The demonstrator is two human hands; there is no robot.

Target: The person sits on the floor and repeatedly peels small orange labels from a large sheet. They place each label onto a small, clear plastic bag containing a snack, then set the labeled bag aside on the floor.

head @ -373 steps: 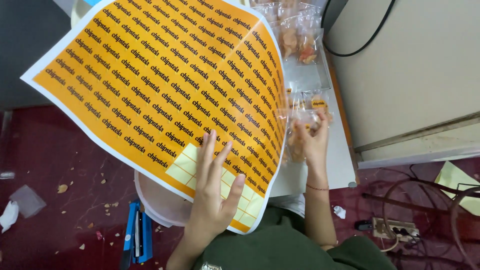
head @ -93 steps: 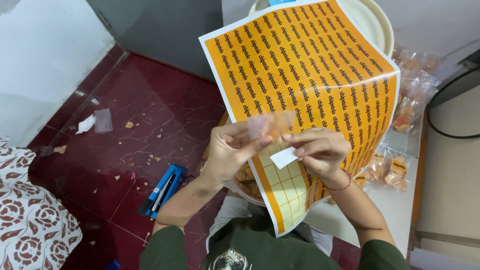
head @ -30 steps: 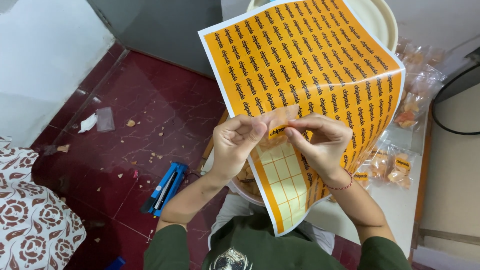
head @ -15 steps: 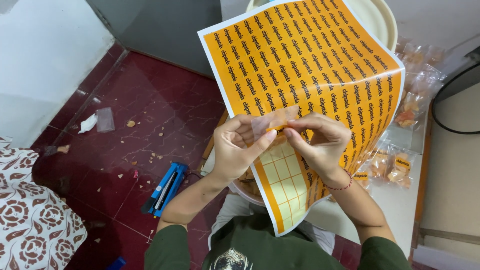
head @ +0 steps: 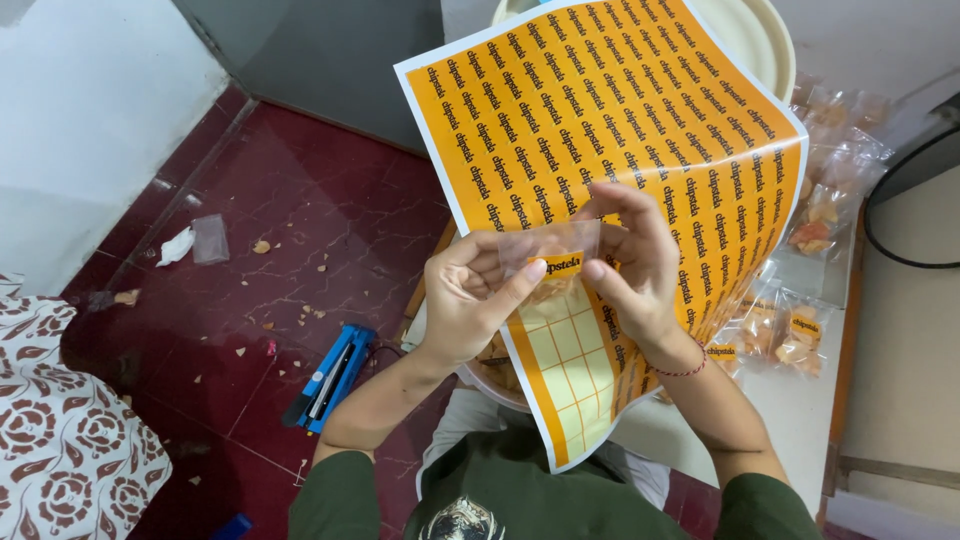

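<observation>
- While both hands met above the lap, a small clear packet (head: 552, 262) of pale snack pieces was held between them, in front of the lower part of the orange sticker sheet (head: 610, 150).
- An orange label (head: 556, 263) sat on the packet's front face, near its middle.
- The left hand (head: 470, 300) was closed on the packet's left side, thumb stretched across the front just below the label.
- The right hand (head: 630, 265) was closed on the packet's right edge, fingers curled over the top, thumb tip close to the label.
- The sticker sheet's bottom corner showed bare yellow backing (head: 565, 370) where stickers were gone.
- A round cream tub (head: 760, 40) lay under the sheet's top edge.
- Finished packets (head: 785, 335) with orange labels lay on the white tabletop (head: 800, 420) near its right edge; more clear packets (head: 830, 160) lay towards its far end.
- A blue hand tool (head: 330, 375) lay on the dark red floor (head: 300, 220), left of the person's left forearm, among scattered crumbs.
</observation>
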